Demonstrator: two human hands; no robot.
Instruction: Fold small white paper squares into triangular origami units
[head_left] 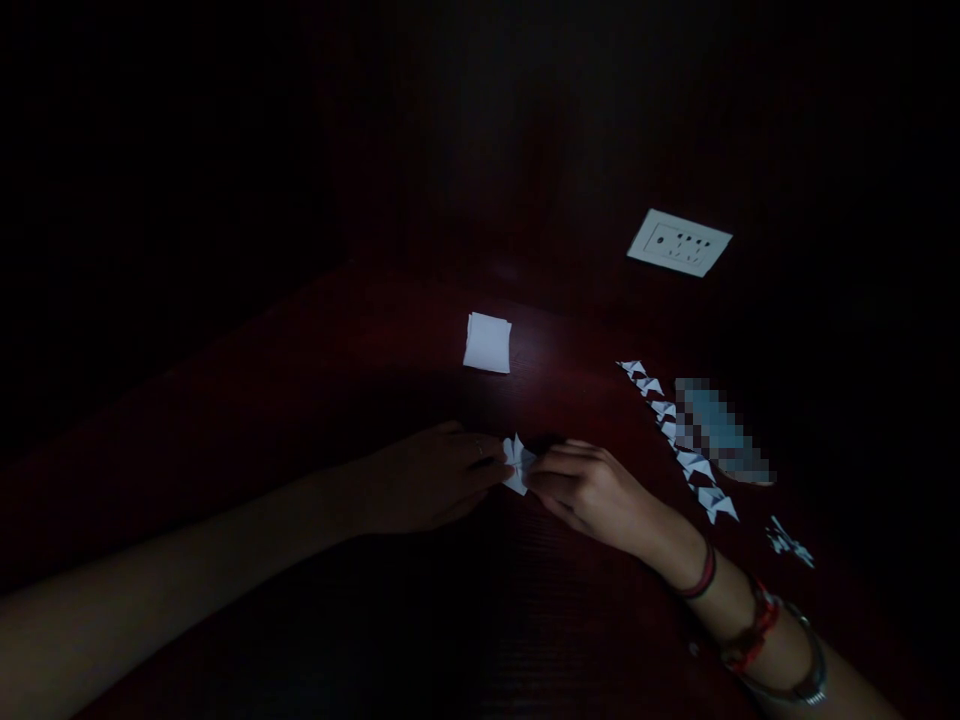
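Note:
Between my two hands is a small piece of folded white paper (517, 463) with pointed flaps, over the dark red tabletop. My left hand (439, 478), in shadow with a ring on one finger, pinches its left side. On the opposite side, the fingertips of my right hand (589, 485) close on the paper's edge. The fingertips partly cover the paper, so its exact folds are hard to make out. Beyond my hands lies a stack of square white paper sheets (487, 343).
A slanting row of several folded paper pieces (694, 465) runs along the right, beside a blurred-out oval object (724, 430). Small white scraps (789, 542) lie nearer my right forearm. A white socket plate (679, 243) shows at the back right. The surroundings are very dark.

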